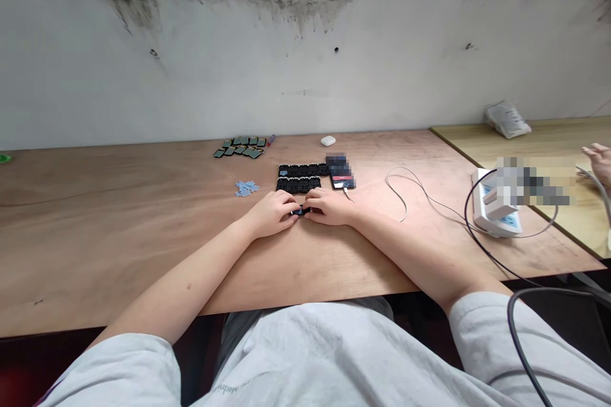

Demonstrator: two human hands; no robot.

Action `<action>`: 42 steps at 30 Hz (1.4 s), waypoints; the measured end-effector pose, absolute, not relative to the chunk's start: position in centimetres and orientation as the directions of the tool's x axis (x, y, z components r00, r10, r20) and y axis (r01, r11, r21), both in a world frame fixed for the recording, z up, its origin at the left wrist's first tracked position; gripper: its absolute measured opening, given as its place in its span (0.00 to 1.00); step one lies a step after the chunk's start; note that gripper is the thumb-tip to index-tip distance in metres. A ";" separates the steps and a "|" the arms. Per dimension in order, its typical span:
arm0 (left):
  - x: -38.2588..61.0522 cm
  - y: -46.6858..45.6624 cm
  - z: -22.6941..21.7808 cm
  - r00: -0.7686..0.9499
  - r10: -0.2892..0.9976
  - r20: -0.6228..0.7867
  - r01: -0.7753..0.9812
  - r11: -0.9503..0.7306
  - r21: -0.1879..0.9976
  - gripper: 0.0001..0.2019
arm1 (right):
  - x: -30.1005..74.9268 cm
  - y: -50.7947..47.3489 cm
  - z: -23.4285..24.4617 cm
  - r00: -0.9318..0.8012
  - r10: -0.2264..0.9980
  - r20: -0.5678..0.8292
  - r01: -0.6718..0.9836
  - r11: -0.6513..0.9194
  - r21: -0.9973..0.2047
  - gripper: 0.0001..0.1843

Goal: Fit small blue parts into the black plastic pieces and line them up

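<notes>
Both my hands meet low over the table, gripping one small black plastic frame (301,210) with a bluish patch on it. My left hand (273,213) has its fingers closed on the frame's left side. On the opposite side, the fingers of my right hand (329,206) are closed on it too. Just beyond lie two rows of similar black plastic frames (299,185). A small heap of light blue pieces (246,188) is left of them. Farther back are several small boards with grey-green faces (240,146), laid in two rows.
A phone (341,172) with a white cable lies right of the frames. Behind it sits a white earbud case (328,140). A white power strip (496,203) with plugs and cables stands at right. Another person's hand (599,160) shows at the far right, near a plastic bag (508,119).
</notes>
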State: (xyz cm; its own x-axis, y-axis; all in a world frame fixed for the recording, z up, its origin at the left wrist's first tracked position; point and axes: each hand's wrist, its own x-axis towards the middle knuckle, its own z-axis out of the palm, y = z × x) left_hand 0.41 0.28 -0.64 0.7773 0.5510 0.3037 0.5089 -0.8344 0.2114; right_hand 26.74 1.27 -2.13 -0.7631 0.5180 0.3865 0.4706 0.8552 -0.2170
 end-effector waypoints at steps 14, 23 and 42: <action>-0.1 1.1 -1.5 0.744 0.553 0.374 0.428 -0.825 0.369 0.10 | 26.8 1.4 -2.3 -0.763 0.496 0.413 0.448 0.868 -0.214 0.11; -0.4 1.3 -1.8 0.786 0.506 0.355 0.392 -0.852 0.346 0.12 | 26.9 1.4 -2.3 -0.765 0.499 0.408 0.450 0.866 -0.216 0.11; -0.3 1.1 -1.9 0.758 0.489 0.431 0.465 -0.869 0.168 0.12 | 26.9 1.2 -2.3 -0.740 0.496 0.455 0.446 0.868 -0.220 0.15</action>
State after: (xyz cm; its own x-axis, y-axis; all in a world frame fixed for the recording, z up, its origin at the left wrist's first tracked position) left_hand -0.28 1.07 -1.85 0.7582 0.4889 0.4315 0.4648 -0.8693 0.1684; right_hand 26.87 1.21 -2.29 -0.7401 0.4956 0.4546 0.4460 0.8676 -0.2197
